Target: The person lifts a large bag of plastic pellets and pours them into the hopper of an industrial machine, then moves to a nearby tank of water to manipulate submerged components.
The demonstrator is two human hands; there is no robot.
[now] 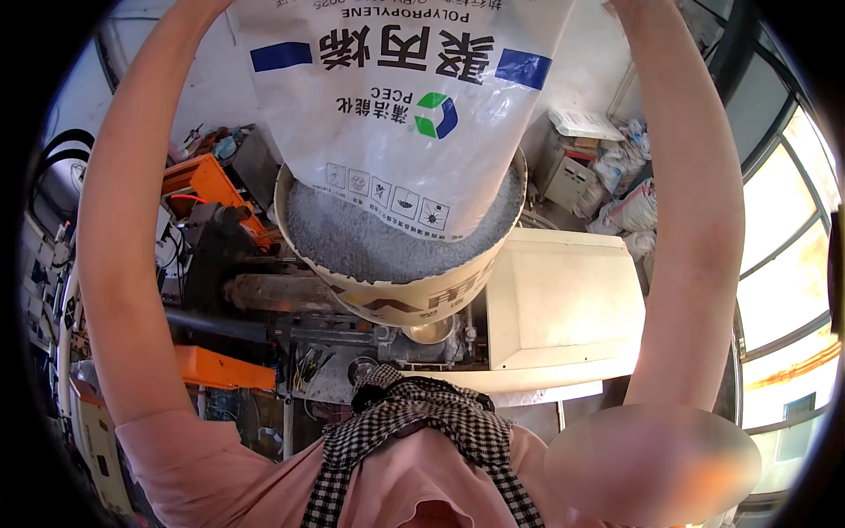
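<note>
A large white printed plastic sack [370,150] hangs upside down in front of me, its lower end inside a round cream hopper [422,304]. Grey granules [343,242] fill the hopper close to its rim and lie around the sack's end. Both my arms are raised and spread to either side of the sack. My left hand [211,3] is at its upper left edge and my right hand [629,5] at its upper right; the top of the picture cuts off most of both. The sack is held up between them, though the fingers barely show.
Beneath the hopper runs a machine with a cream cover [563,299] at right and a metal barrel [282,290] at left. Orange machine parts [224,368] stand at left. Several filled bags [629,211] and a grey box [568,180] are at far right, near large windows [788,264].
</note>
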